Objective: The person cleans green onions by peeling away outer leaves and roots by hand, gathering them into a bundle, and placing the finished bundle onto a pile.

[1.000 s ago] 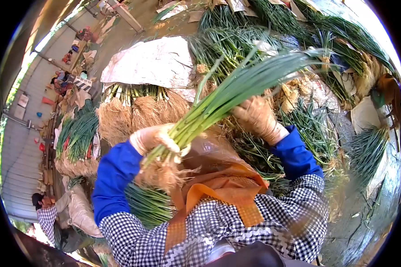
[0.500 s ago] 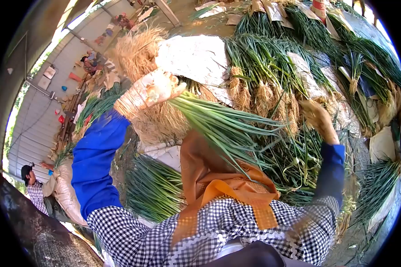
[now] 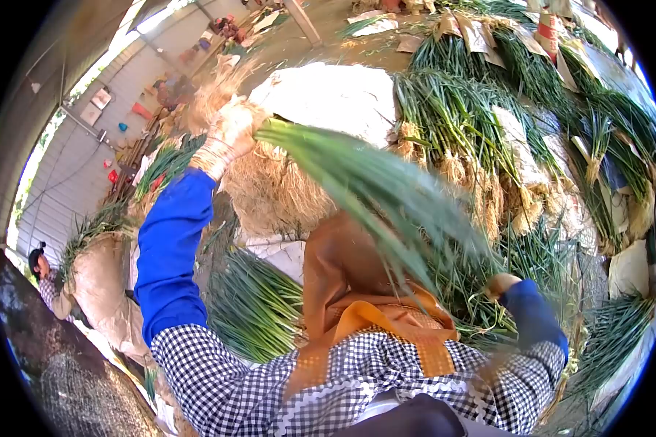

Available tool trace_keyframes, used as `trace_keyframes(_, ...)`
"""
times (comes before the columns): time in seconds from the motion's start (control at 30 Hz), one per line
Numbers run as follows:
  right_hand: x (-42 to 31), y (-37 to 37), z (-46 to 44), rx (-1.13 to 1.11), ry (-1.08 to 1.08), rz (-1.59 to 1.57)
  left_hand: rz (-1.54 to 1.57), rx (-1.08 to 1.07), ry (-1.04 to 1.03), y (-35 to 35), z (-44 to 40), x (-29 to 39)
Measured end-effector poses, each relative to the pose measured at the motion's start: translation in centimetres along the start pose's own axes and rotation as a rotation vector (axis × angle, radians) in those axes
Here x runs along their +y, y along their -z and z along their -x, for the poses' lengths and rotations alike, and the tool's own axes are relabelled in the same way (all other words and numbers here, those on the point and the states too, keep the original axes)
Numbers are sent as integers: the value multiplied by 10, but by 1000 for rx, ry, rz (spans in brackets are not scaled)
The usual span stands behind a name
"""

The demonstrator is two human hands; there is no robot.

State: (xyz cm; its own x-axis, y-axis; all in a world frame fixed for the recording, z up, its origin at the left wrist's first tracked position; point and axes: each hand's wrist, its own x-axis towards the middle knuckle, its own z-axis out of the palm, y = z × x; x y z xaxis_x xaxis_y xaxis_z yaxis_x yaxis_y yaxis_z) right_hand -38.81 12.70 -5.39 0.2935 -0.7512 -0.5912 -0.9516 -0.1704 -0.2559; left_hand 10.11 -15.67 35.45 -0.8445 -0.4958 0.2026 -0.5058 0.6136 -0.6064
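Observation:
My left hand (image 3: 233, 131) is raised at the upper left, its gloved fingers wrapped round a bunch of green onions (image 3: 357, 167). The bunch's leaves fan out to the lower right, blurred, and its roots stick up beyond the hand. Low on the right is my right hand (image 3: 501, 285), beside loose green stalks (image 3: 466, 298); its fingers are mostly hidden and blurred. Rooted bunches (image 3: 277, 193) lie below the raised hand, partly under a white sheet (image 3: 332, 98). Another green pile (image 3: 251, 306) lies left of my brown apron (image 3: 350, 255).
More onion bunches (image 3: 459, 109) lie on the ground at the upper right, some with cardboard pieces. A co-worker (image 3: 47, 280) is at the far left beside a large tan sack (image 3: 106, 291). A post (image 3: 302, 23) stands at the top.
The bunch has swung from in front of my chest to the upper left in my left hand. My right hand came off its leaves and moved down to the right. The view has shifted.

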Motion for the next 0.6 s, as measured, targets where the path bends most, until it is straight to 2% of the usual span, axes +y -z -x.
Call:
trace_keyframes(0.03, 0, 8, 20, -52, -84, -25, 2, -11, 11, 4, 5, 3)
trace_keyframes(0.1, 0, 19, 9, 16, -68, -93, 279, -331, 522, 17, 7, 13)
trace_keyframes(0.13, 1, 28, 2, 88, -61, -167, 496, -181, 543, -6, 21, 5)
trace_keyframes(0.17, 3, 36, -5, 154, -54, -241, 858, -131, 522, -38, 26, -4)
trace_keyframes(0.23, 16, 33, -56, 367, 264, 574, 1607, -188, 728, -37, 23, 29)
trace_keyframes(0.27, -23, 76, -43, 526, 245, 615, 2010, -189, 665, -55, 20, 39)
trace_keyframes(0.3, -56, 108, -39, 735, 404, -69, 2414, -183, 573, -75, 17, 52)
trace_keyframes(0.33, -90, 140, -36, 893, 736, -696, 2516, -232, 619, -82, 8, 70)
trace_keyframes(0.4, -142, 189, -30, 591, 867, -1441, 2607, -98, 750, -90, -7, 107)
trace_keyframes(0.43, -165, 217, -27, 731, 590, -974, 2673, -23, 826, -90, -14, 126)
trace_keyframes(0.47, -174, 229, -32, 716, 607, -983, 2755, 42, 813, -93, -21, 142)
trace_keyframes(0.5, -177, 228, -52, 735, 702, -1100, 2833, 115, 800, -98, -25, 155)
trace_keyframes(0.57, -182, 227, -76, 704, 831, -1284, 2760, 168, 860, -124, -25, 175)
trace_keyframes(0.6, -188, 220, -74, 441, 666, -1521, 2741, 232, 941, -135, -24, 185)
